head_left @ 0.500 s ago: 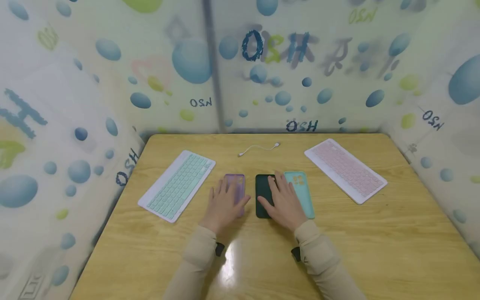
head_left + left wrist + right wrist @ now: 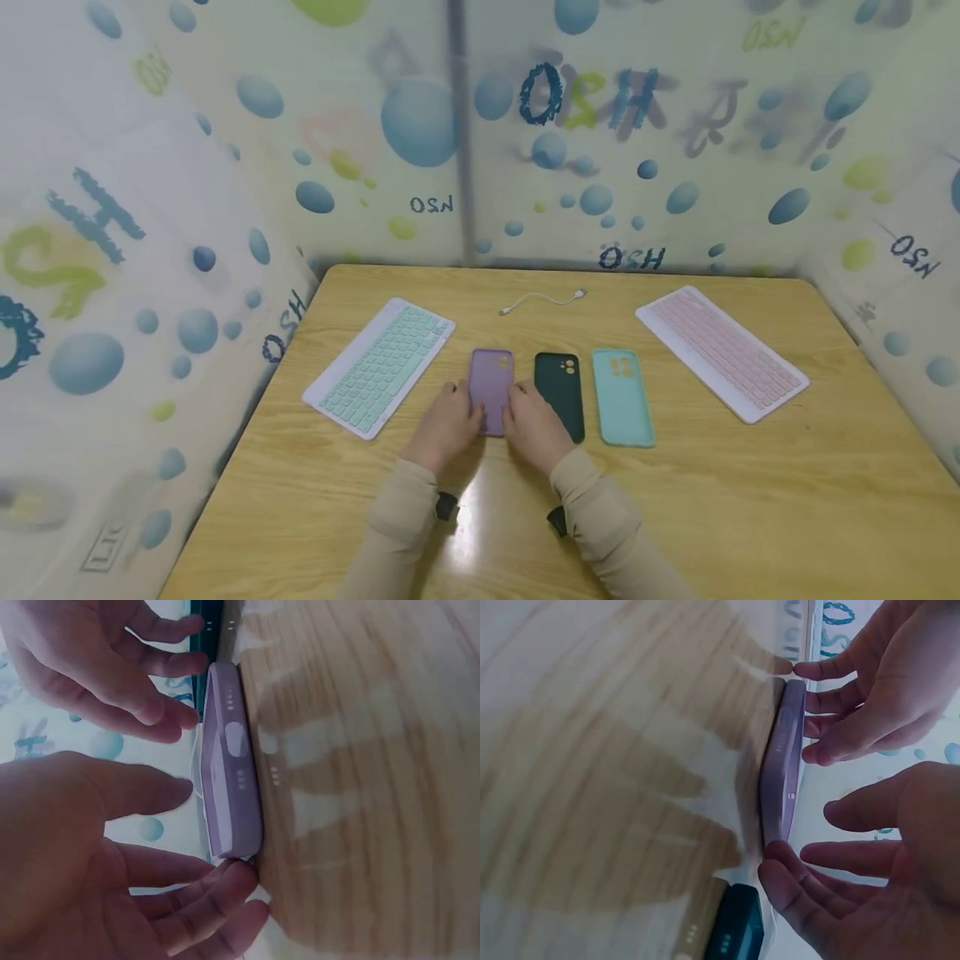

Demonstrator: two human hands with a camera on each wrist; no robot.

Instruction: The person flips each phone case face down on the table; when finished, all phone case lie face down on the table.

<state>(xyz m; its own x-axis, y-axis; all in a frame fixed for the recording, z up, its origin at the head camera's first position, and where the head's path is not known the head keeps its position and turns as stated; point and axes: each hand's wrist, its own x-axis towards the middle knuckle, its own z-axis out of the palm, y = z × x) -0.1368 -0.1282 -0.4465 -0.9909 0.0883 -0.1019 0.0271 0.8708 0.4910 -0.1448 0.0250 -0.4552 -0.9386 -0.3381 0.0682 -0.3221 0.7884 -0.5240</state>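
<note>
A purple phone case (image 2: 492, 375) lies open side up on the table between both hands. My left hand (image 2: 447, 423) is at its left side, fingertips (image 2: 241, 876) touching the lower edge and thumb over the rim. On the opposite side, my right hand (image 2: 536, 425) has its fingertips (image 2: 774, 862) against the edge, with the thumb held apart from them. Close beside lies a dark green phone case (image 2: 567, 392), partly covered by the right hand. A teal phone case (image 2: 624, 404) lies farther right.
A white keyboard with mint keys (image 2: 378, 367) lies at the left, and one with pink keys (image 2: 723, 354) at the right. A short white cable (image 2: 542, 297) stretches across the back of the wooden table (image 2: 750, 500). Patterned curtains (image 2: 495, 167) surround the table.
My right hand has left the dark green and teal cases and come left to the purple one. Those two cases now lie apart. My left hand has drawn to the purple case's side.
</note>
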